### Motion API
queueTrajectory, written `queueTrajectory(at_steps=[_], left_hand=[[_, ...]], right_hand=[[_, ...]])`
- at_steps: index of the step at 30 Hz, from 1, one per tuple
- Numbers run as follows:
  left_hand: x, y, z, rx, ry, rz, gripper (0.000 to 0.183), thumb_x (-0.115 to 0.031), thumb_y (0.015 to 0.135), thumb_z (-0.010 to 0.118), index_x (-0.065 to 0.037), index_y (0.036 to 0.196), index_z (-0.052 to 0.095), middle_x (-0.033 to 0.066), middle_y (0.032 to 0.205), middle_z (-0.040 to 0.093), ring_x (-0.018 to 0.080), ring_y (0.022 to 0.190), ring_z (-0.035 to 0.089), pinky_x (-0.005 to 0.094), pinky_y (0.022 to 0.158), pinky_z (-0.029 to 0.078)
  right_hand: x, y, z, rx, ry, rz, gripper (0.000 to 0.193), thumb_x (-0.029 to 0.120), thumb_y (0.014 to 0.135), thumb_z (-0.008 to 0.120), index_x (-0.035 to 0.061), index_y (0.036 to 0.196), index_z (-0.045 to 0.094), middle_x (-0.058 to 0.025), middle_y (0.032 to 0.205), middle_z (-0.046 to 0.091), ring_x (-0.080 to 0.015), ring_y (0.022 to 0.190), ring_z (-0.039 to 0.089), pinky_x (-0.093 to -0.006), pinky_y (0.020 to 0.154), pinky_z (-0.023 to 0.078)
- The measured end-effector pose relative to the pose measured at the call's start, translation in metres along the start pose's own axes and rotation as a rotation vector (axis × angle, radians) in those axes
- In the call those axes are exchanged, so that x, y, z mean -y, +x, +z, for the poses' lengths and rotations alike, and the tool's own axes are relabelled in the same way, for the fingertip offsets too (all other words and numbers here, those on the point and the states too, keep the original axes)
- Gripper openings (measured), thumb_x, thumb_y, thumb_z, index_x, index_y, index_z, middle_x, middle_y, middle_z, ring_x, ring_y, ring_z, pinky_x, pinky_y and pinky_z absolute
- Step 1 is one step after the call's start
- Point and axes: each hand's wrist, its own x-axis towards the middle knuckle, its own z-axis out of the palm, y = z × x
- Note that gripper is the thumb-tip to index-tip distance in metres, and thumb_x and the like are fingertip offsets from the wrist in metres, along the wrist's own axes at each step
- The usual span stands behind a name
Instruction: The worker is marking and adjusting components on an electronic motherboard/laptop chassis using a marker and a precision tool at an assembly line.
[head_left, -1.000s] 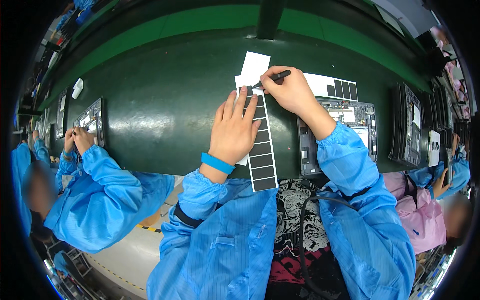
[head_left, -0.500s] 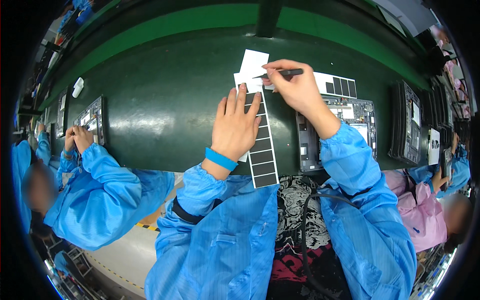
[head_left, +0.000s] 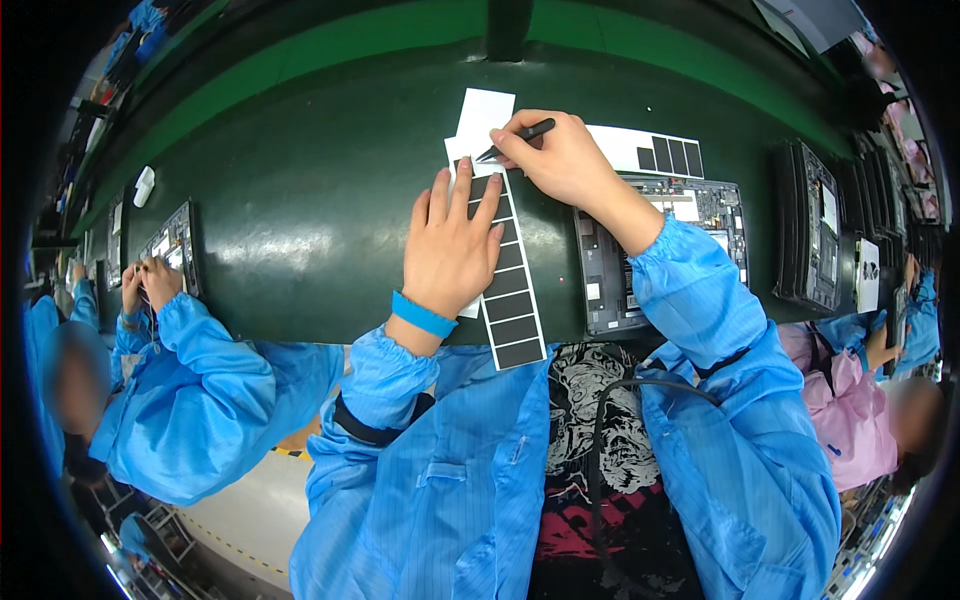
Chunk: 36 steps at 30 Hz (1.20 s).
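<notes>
Right hand (head_left: pixel 560 155), pinching tweezers (head_left: pixel 541 129), moved nearer the left hand (head_left: pixel 445 255), spread on the strip (head_left: pixel 515 304).

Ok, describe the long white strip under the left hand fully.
The white strip looks like paper, bearing a column of dark rectangles. It lies slanted on the green table, near end past the edge. The left hand rests on its upper part; the tip of a black tool is near its far end.

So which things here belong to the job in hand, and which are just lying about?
In use:
left hand, on a strip of black pads
right hand, holding a black pointed tool

Apparently lying about:
second white strip
open laptop base, possibly related
small white object, left
</notes>
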Motion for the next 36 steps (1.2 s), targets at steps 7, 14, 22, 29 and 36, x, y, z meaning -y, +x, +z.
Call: queueTrajectory(at_steps=[7, 14, 22, 29, 36], left_hand=[[0.000, 0.000, -0.001, 0.005, -0.008, -0.008, 0.052, -0.026, 0.090, 0.058, -0.012, 0.139, 0.049, 0.0199, 0.144, 0.042, 0.0380, 0.130, 0.042, 0.0468, 0.104, 0.037], [0.001, 0.001, -0.001, -0.015, -0.020, -0.006, 0.052, -0.026, 0.089, 0.059, -0.012, 0.138, 0.049, 0.0204, 0.143, 0.044, 0.0381, 0.129, 0.043, 0.0467, 0.104, 0.037], [-0.003, 0.000, 0.000, -0.030, -0.026, 0.000, 0.051, -0.025, 0.089, 0.059, -0.013, 0.138, 0.050, 0.0206, 0.142, 0.044, 0.0382, 0.128, 0.045, 0.0467, 0.103, 0.038], [0.007, -0.001, -0.003, -0.018, -0.140, -0.008, 0.053, -0.026, 0.086, 0.063, -0.012, 0.136, 0.051, 0.0203, 0.142, 0.043, 0.0399, 0.130, 0.040, 0.0501, 0.106, 0.034], [-0.006, 0.028, -0.040, 0.131, -0.380, -0.043, 0.041, -0.022, 0.087, 0.065, -0.005, 0.124, 0.057, 0.0199, 0.140, 0.045, 0.0404, 0.130, 0.040, 0.0455, 0.108, 0.035]], right_hand=[[-0.011, 0.002, 0.010, -0.030, 0.090, -0.079, 0.027, 0.025, 0.088, 0.065, -0.0015, 0.089, 0.071, -0.0140, 0.078, 0.071, -0.0215, 0.071, 0.070, -0.0309, 0.066, 0.053], [-0.013, 0.002, 0.012, -0.059, 0.068, -0.163, 0.022, 0.019, 0.087, 0.062, 0.0000, 0.093, 0.071, -0.0130, 0.079, 0.071, -0.0194, 0.070, 0.069, -0.0303, 0.067, 0.053], [-0.013, -0.007, 0.007, -0.083, 0.108, -0.160, 0.020, 0.014, 0.087, 0.062, -0.0006, 0.099, 0.070, -0.0134, 0.078, 0.070, -0.0171, 0.072, 0.069, -0.0286, 0.067, 0.053], [0.004, -0.073, -0.083, -0.136, 0.384, -0.151, 0.017, 0.014, 0.094, 0.063, -0.0007, 0.102, 0.066, -0.0104, 0.094, 0.070, -0.0186, 0.092, 0.070, -0.0264, 0.069, 0.056], [-0.054, -0.117, -0.122, -0.267, 0.591, 0.169, 0.017, 0.009, 0.091, 0.066, -0.0059, 0.099, 0.067, -0.0165, 0.095, 0.070, -0.0262, 0.088, 0.071, -0.0293, 0.076, 0.060]])
